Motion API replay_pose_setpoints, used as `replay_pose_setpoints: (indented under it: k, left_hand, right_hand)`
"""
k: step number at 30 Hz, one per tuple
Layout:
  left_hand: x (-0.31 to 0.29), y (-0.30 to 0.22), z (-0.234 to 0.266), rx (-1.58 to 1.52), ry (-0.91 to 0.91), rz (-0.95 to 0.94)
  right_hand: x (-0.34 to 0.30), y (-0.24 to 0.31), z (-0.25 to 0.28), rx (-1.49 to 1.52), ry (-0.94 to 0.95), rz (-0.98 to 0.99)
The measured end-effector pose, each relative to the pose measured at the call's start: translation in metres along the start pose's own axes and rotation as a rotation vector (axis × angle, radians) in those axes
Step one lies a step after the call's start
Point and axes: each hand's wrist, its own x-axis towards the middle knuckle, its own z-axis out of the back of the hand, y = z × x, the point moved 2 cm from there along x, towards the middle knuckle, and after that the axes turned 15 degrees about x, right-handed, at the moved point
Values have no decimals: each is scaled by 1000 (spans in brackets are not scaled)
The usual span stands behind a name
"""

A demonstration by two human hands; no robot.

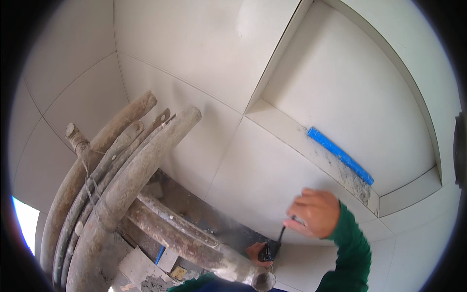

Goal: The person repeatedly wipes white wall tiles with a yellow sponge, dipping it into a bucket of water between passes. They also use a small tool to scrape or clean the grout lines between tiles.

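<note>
My right hand [314, 213], in a green sleeve, is closed round the upper end of a dark tool [281, 234] beside the tiled wall. Its slim shaft slants down to a wider black part [268, 251]; the tool's exact kind does not show. Low against the wall, my left hand [254, 252] has its fingers curled at that black part. A thick pole hides most of my left forearm. Above my right hand, a blue tube [340, 155] lies along the ledge of a wall niche [292, 129], with grey crumbs beside it.
A bundle of dirty poles [136, 165], bound with wire, stands at the left. Another mortar-stained pole [189, 241] crosses low toward my arms, its hollow end [264, 280] near my left hand. Tile offcuts [141, 265] and grey mortar [155, 283] lie below. Haze hangs near the wall's foot.
</note>
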Motion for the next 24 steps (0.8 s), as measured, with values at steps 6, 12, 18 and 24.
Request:
replay_pose_setpoints:
  k: [6, 12, 18, 24]
  left_hand:
    - [-1, -6, 7, -108, 134, -3]
    - [-8, -2, 6, -74, 180, 35]
    - [3, -9, 21, -64, 192, 73]
    - [1, 4, 8, -332, 308, 409]
  right_hand:
    - [-132, -51, -107, 446, -107, -554]
    - [-280, -84, -267, 785, 84, -1077]
    - [-389, -37, -476, 1286, 425, -1707]
    - [-360, -40, -534, 1195, 365, -1536]
